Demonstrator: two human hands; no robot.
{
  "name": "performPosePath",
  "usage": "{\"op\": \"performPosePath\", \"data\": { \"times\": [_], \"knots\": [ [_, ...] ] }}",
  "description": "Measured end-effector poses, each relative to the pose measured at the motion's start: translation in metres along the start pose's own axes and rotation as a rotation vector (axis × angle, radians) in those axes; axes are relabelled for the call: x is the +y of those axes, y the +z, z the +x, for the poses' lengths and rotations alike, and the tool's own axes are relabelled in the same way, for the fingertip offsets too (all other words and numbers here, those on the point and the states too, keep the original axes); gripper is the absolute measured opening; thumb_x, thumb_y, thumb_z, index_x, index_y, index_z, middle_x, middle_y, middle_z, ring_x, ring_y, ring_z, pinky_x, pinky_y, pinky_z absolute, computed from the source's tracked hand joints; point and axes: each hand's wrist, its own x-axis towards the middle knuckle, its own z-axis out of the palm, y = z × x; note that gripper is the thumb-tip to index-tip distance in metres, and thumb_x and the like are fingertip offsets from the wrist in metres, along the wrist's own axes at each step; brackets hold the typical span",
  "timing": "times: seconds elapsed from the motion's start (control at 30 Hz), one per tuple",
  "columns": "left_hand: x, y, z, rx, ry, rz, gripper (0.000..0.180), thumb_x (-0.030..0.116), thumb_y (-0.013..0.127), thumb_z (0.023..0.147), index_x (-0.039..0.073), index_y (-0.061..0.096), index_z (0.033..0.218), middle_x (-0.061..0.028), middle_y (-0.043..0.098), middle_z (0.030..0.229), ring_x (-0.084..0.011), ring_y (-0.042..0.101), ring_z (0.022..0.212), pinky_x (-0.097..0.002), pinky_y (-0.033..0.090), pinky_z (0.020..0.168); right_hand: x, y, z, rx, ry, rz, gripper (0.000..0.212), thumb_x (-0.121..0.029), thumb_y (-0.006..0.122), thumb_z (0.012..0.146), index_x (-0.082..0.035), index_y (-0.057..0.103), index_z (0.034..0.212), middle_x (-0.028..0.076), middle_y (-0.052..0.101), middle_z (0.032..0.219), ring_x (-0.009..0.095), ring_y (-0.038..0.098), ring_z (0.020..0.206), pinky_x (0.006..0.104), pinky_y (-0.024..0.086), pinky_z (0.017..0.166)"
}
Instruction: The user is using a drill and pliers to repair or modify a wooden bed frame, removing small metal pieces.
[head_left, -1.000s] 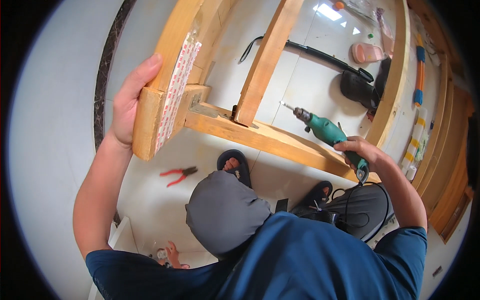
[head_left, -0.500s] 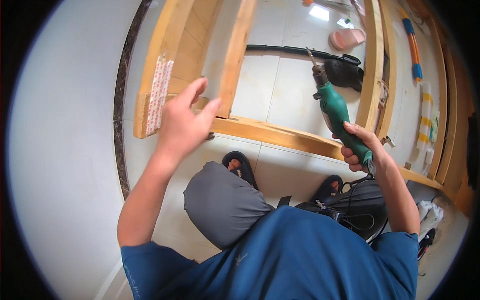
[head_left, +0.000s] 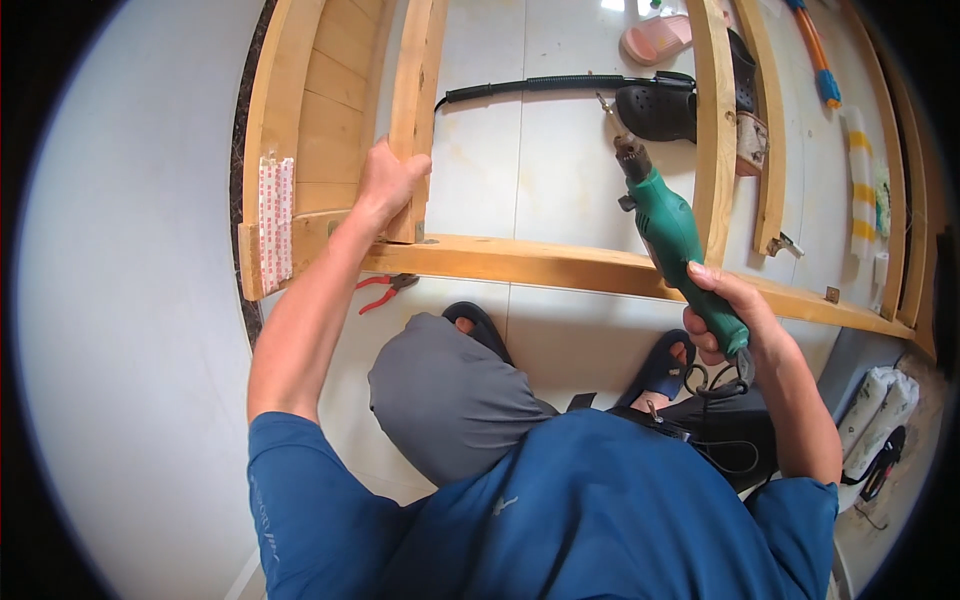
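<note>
Grasping a light-brown wooden slat (head_left: 418,80) in the left hand (head_left: 392,185), close to its near end at a long light-brown wooden rail (head_left: 540,262), with fingers curled around the wood and partly hidden. Gripping a green-bodied power drill (head_left: 672,225) in the right hand (head_left: 722,300), with fingers clenched around the rear of its casing, just ahead of the black cord (head_left: 725,385). Holding it across the rail in this view, well apart from the slat, and pointing its slim metal bit (head_left: 606,108) away from the body. Beyond the rail, on the white tiled floor (head_left: 565,190), close to the bit in view: a black perforated clog (head_left: 655,114), a long black ribbed tube (head_left: 560,84) and a pink slipper (head_left: 655,40). On the near side of the rail, below the left hand: red-handled pliers (head_left: 386,290), lying on the tiles.
</note>
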Motion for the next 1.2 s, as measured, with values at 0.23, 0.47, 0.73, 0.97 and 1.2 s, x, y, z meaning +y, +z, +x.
{"op": "performPosePath", "data": {
  "times": [0.23,0.47,0.73,0.97,1.2],
  "knots": [
    [-0.012,0.000,0.005,0.014,0.040,-0.034,0.036,0.018,0.070,0.078,-0.006,0.067,0.105,-0.0158,0.074,0.089,-0.0247,0.072,0.082,-0.0390,0.058,0.077,-0.008,0.007,0.006,-0.007,-0.038,-0.071,0.061,-0.056,0.080,0.088,-0.008,0.054,0.115,0.009,0.060,0.069,0.016,0.057,0.050,0.0312,0.043,0.040],
    [-0.006,0.004,0.002,0.074,-0.009,0.103,0.037,0.022,0.069,0.080,-0.003,0.070,0.107,-0.0182,0.076,0.092,-0.0284,0.074,0.085,-0.0403,0.058,0.080,-0.019,0.015,0.012,-0.047,-0.010,-0.109,0.058,-0.056,0.079,0.089,-0.009,0.053,0.111,0.008,0.059,0.071,0.015,0.056,0.052,0.0310,0.044,0.042],
    [-0.021,-0.004,-0.050,0.320,0.420,0.193,0.068,0.026,0.077,0.091,-0.005,0.054,0.147,-0.0260,0.062,0.143,-0.0408,0.061,0.131,-0.0411,0.050,0.109,-0.018,0.027,0.014,-0.162,-0.107,-0.287,0.066,-0.055,0.077,0.091,-0.003,0.052,0.121,0.008,0.057,0.070,0.016,0.058,0.050,0.0311,0.048,0.041],
    [-0.162,-0.028,-0.193,0.388,0.495,0.224,0.015,0.001,0.072,0.089,-0.001,0.073,0.104,-0.0160,0.075,0.103,-0.0352,0.072,0.096,-0.0454,0.058,0.084,-0.006,0.045,-0.015,-0.249,0.014,-0.497,0.079,-0.052,0.082,0.083,0.006,0.056,0.130,0.009,0.062,0.077,0.016,0.060,0.055,0.0286,0.049,0.047],
    [-0.277,-0.008,-0.165,0.168,0.037,0.628,0.045,0.008,0.069,0.085,0.009,0.064,0.130,-0.0173,0.066,0.129,-0.0400,0.063,0.120,-0.0502,0.054,0.100,0.014,0.061,0.007,-0.259,0.368,-0.597,0.073,-0.051,0.083,0.090,0.005,0.059,0.131,0.009,0.071,0.087,0.013,0.065,0.067,0.0257,0.050,0.053]
  ]
}}
